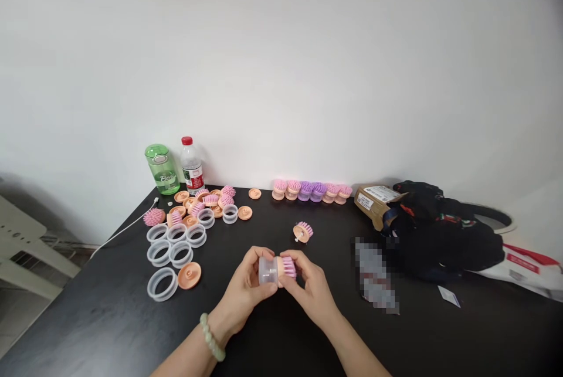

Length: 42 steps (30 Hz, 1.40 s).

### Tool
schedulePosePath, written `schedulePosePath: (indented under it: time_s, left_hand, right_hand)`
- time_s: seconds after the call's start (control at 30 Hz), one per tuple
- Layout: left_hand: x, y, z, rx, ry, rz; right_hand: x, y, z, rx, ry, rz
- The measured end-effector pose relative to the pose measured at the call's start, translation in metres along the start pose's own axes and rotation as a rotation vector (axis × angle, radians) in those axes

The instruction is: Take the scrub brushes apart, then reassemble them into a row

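Near the table's middle, my left hand [244, 283] is closed around a clear plastic ring [267, 270]. Pressed against its right side is a brush head [288, 268] with pink bristles and a peach base, which the fingers of my right hand [313, 286] grip. Just beyond my hands a loose brush head [303, 231] lies tilted, its peach underside toward me. To the left of my left hand lie a peach disc [189, 275] with a central stub and another clear ring [162, 298].
Several pink brush heads [154, 217], discs and rings cover the left side. A green bottle [162, 169] and a water bottle [192, 167] stand behind. Finished-looking brushes [304, 191] line the wall. A cardboard box [373, 204] and black bag [448, 242] lie right.
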<state>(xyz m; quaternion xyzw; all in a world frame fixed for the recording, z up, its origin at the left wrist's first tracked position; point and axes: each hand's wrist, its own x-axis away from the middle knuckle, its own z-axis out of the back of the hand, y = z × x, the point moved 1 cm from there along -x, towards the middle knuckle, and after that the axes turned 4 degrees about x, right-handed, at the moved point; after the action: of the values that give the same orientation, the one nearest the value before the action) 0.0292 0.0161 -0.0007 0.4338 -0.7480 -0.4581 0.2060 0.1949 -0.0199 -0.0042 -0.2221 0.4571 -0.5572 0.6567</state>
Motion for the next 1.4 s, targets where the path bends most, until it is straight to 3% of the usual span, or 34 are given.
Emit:
schedulePosePath:
  time_s: [0.13, 0.33, 0.6, 0.8, 1.03, 1.23, 1.4]
  left_hand:
    - [0.001, 0.0, 0.001, 0.049, 0.061, 0.011]
    - [0.001, -0.001, 0.0, 0.019, 0.121, 0.152]
    - [-0.001, 0.009, 0.004, 0.042, 0.022, -0.004]
    - [0.0, 0.006, 0.002, 0.01, 0.103, 0.151]
    - [-0.002, 0.01, 0.007, 0.019, 0.03, -0.01]
    - [-0.001, 0.006, 0.004, 0.001, 0.097, 0.163]
    - [-0.004, 0.008, 0.006, -0.06, 0.023, -0.004]
  right_hand:
    - [0.0, -0.001, -0.002, -0.121, 0.011, -0.023]
    - [0.0, 0.002, -0.002, -0.093, 0.047, -0.009]
    - [0.002, 0.007, -0.001, -0.08, 0.065, -0.023]
    - [0.004, 0.009, -0.003, -0.068, 0.079, 0.02]
    - [0.004, 0.009, -0.001, -0.066, 0.095, 0.025]
    - [0.004, 0.01, -0.002, -0.071, 0.091, 0.036]
    - [0.003, 0.01, -0.002, -0.057, 0.099, 0.037]
